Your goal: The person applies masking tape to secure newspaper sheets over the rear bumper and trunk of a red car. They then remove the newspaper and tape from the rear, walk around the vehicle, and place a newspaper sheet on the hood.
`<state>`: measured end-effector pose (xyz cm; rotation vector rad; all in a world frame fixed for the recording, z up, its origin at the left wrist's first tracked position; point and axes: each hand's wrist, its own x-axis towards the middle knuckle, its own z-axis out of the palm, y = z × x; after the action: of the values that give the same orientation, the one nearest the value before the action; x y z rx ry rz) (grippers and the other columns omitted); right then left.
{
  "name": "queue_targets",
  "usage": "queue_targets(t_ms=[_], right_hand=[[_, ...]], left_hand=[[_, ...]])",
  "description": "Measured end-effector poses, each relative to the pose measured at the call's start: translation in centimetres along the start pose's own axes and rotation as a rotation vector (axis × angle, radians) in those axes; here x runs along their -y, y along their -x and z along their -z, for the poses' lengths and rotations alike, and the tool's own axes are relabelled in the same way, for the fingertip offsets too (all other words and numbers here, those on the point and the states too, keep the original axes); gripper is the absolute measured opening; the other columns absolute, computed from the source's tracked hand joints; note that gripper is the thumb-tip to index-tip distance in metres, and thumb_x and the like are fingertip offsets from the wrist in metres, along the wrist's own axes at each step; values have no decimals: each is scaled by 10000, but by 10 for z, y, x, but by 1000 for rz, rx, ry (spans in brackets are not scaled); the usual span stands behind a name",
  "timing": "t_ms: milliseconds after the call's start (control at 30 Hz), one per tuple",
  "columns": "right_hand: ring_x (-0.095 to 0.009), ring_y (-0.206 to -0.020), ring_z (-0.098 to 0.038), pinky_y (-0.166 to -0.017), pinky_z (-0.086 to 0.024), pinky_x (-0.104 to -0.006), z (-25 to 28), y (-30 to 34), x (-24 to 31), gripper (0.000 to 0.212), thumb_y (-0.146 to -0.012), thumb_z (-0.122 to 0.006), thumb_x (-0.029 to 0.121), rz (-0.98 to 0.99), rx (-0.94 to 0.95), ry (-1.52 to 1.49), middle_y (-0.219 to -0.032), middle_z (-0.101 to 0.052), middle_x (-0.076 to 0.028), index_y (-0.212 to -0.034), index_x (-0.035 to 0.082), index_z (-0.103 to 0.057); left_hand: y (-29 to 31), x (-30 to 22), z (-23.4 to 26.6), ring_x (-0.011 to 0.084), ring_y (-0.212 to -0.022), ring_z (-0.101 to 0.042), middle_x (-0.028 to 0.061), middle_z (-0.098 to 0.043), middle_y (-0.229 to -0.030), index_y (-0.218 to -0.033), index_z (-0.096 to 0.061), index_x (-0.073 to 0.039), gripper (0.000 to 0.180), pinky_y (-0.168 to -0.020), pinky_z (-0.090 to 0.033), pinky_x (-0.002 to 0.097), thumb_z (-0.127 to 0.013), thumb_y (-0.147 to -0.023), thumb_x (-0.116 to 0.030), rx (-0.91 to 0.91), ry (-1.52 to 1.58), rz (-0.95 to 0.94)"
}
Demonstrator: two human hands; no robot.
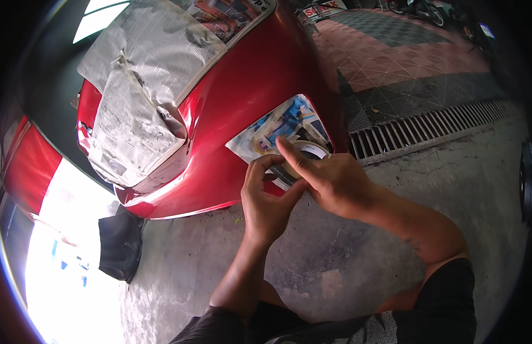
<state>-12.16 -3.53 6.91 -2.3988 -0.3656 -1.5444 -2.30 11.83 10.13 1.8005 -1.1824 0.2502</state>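
2 hands point(294, 186) on tape roll point(309, 152) against red car point(248, 86)

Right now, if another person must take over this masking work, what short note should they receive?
Left hand: pinching at the edge of the roll, apparently the tape end.
Right hand: holding the pale round roll of masking tape.
Done: colourful newspaper sheet lies over a lamp area of the red glossy car body; grey newspaper covers the upper part.
Left: taping the colourful sheet's edges appears unfinished.
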Motion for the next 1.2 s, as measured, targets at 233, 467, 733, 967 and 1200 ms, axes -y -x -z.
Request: queue_targets(t_ms=[233, 467, 733, 967, 1200], right_hand=[[-226, -671, -734, -523, -591, -341, -14, 13, 13, 925, -841, -687, -3, -98, 150, 59, -1100, -743, -144, -1636, 69, -222], [-201, -643, -713, -524, -597, -316, -19, 10, 18, 905, -880, -671, 10, -47, 167, 38, -1058, -734, -140, -1642, 69, -187], [-195, -690, -721, -551, -609, -321, -24, 10, 24, 898, -880, -668, 9, -5, 147, 13, -1075, -711, -122, -1641, 75, -197], [-244, -703, -744, -579, -617, -369, -26, 18, 7, 950, -853, -701, 12, -141, 126, -112, -1043, -750, -119, -1652, 154, -206], [-239, -744, -758, -622, -613, -357, 3, 8, -27, 722, -892, -739, 69, -136, 30, -45, -1036, -764, -134, -1548, 99, -441]], left_hand=[[3, 22, -3, 228, -1084, -654, 119, -626, -1185, -1207, -647, 26, 469, -956, -538, 357, -853, -809, -112, 133, 178, 34], [10, 19, 18, 196, -1068, -704, 133, -744, -1154, -1160, -675, 27, 275, -896, -554, 345, -739, -926, -103, 53, 203, 261], [14, 28, 9, 246, -911, -684, 167, -675, -1000, -1089, -622, 24, 134, -792, -534, 374, -595, -970, -29, -22, -286, -39], [20, 36, 22, 175, -1132, -612, 93, -651, -1217, -1244, -573, 29, 217, -992, -482, 351, -541, -1060, -81, 290, 380, 134], [-7, 34, 6, 265, -968, -687, 109, -709, -1088, -1151, -715, -21, 282, -895, -526, 394, -762, -879, -76, -98, -203, -279]])
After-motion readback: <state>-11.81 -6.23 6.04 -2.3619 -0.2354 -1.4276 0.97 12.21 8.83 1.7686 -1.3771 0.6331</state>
